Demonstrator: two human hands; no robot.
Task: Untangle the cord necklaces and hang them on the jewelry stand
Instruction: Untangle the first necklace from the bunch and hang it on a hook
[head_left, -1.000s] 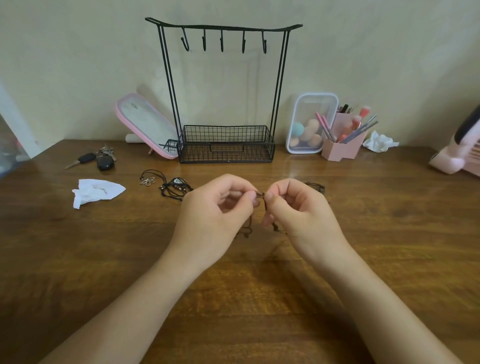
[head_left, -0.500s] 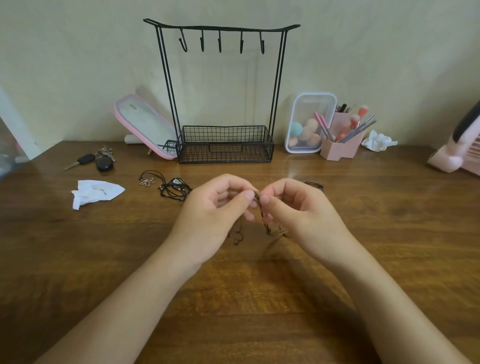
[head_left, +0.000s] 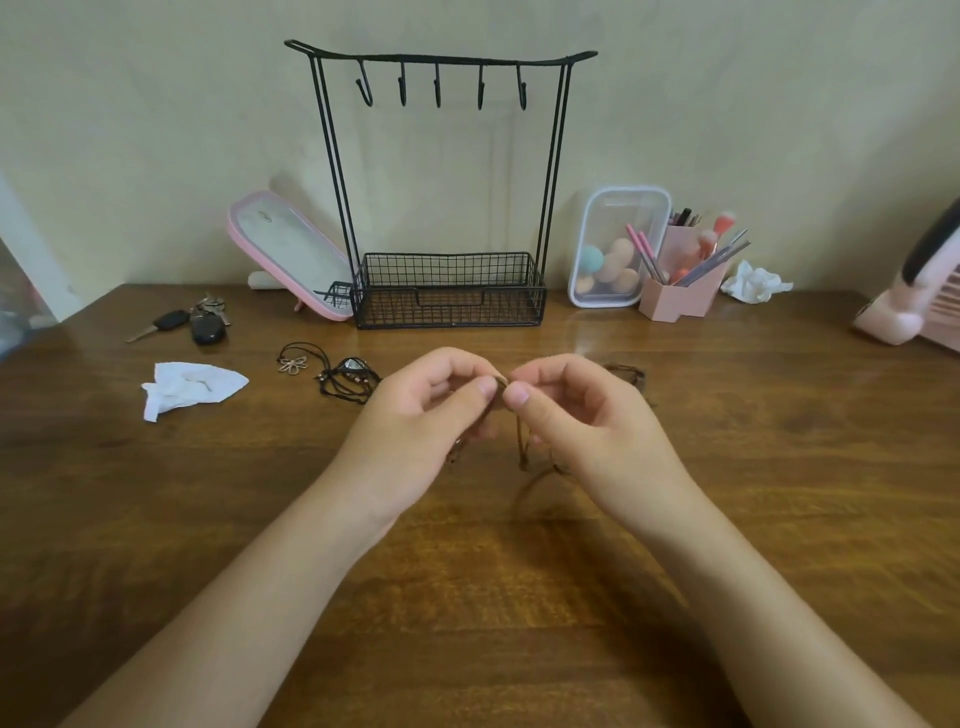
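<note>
My left hand and my right hand meet fingertip to fingertip above the wooden table, both pinching a brown cord necklace whose strands hang down between them. Another bit of brown cord lies on the table behind my right hand. Left of my hands lie a black cord necklace with a flower pendant and a tangled bundle of black cords. The black wire jewelry stand stands at the back; its hooks are bare and its basket holds nothing.
Keys and a crumpled white tissue lie at the left. A pink mirror leans beside the stand. A clear sponge box, pink brush holder, tissue and pink device sit at the right.
My fingertips have drawn closer together on the cord. The hanging strands have shifted a little between my hands.
</note>
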